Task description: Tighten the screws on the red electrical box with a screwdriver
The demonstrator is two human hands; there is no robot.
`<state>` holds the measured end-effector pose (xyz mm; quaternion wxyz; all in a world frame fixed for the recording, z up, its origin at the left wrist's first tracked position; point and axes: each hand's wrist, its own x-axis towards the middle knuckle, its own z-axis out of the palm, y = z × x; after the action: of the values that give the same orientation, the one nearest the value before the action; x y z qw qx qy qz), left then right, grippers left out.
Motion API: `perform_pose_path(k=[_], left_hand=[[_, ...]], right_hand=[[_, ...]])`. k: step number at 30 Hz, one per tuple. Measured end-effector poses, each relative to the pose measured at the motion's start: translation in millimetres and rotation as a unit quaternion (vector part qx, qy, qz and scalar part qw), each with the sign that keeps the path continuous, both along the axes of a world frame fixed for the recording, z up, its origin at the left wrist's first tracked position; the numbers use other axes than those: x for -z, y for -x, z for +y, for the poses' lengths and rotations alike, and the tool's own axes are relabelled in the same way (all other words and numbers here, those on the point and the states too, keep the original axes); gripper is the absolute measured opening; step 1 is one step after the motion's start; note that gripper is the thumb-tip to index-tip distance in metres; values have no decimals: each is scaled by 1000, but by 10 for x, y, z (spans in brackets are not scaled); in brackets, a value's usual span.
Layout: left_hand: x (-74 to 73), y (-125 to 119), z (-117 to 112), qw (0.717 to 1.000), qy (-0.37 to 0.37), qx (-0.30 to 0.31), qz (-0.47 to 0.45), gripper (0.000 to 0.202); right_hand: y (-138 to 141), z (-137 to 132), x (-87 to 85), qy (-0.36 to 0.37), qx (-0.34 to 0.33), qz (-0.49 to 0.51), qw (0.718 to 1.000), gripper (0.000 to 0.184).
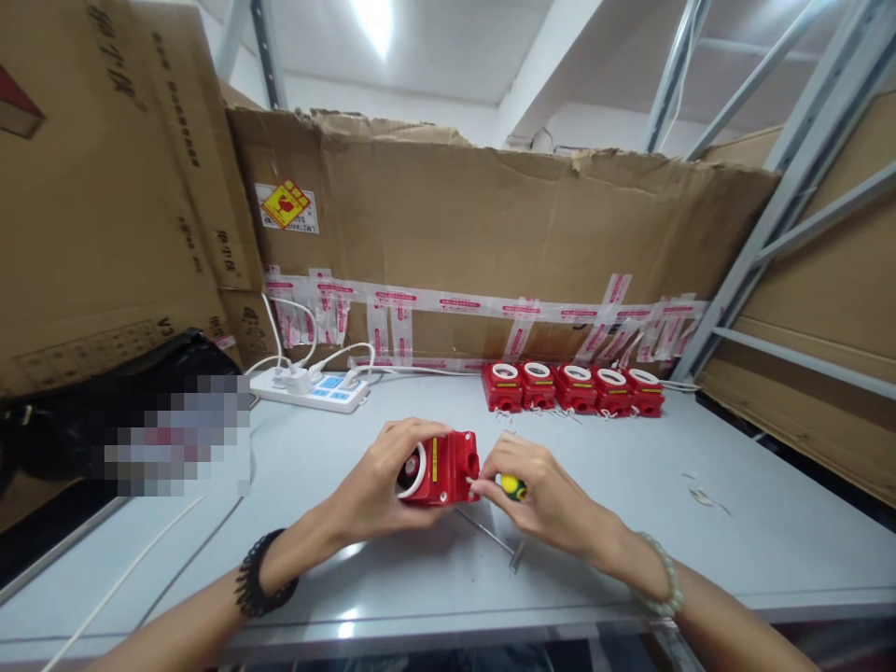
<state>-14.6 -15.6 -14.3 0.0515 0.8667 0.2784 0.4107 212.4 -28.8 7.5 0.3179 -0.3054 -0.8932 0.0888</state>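
My left hand is wrapped around a red box-shaped device housing with a white ring and a yellow label. The housing is tilted, its open round port facing right. My right hand is closed around a screwdriver, whose yellow and green handle shows between the fingers; its shaft is hidden. Thumb and forefinger of that hand pinch at the port, on what looks like a short pale wire end. Just below the hands, a metal T-handle wrench lies on the table.
Several similar red housings stand in a row at the back right. A white power strip with plugged cables lies back left, near a black bag. Wire scraps lie right. Cardboard walls the back of the table.
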Motion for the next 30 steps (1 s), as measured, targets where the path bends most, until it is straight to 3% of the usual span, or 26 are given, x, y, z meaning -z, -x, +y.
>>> perform_pose_path(k=[5, 11, 14, 17, 23, 30], left_hand=[[32, 3, 12, 999, -38, -5, -15, 65], [19, -8, -7, 999, 39, -3, -38, 71], [-3, -5, -21, 996, 73, -7, -59, 70], [-11, 6, -13, 994, 84, -11, -66, 68], [16, 28, 17, 996, 65, -20, -51, 71], [21, 27, 14, 999, 3, -17, -29, 70]], right_hand=[[77, 34, 74, -54, -4, 21, 998, 21], [63, 55, 38, -51, 15, 59, 997, 27], [20, 13, -41, -25, 33, 98, 994, 18], [-19, -10, -98, -31, 5, 106, 994, 2], [-50, 64, -49, -61, -66, 72, 993, 12], [-36, 96, 55, -73, -47, 17, 996, 9]])
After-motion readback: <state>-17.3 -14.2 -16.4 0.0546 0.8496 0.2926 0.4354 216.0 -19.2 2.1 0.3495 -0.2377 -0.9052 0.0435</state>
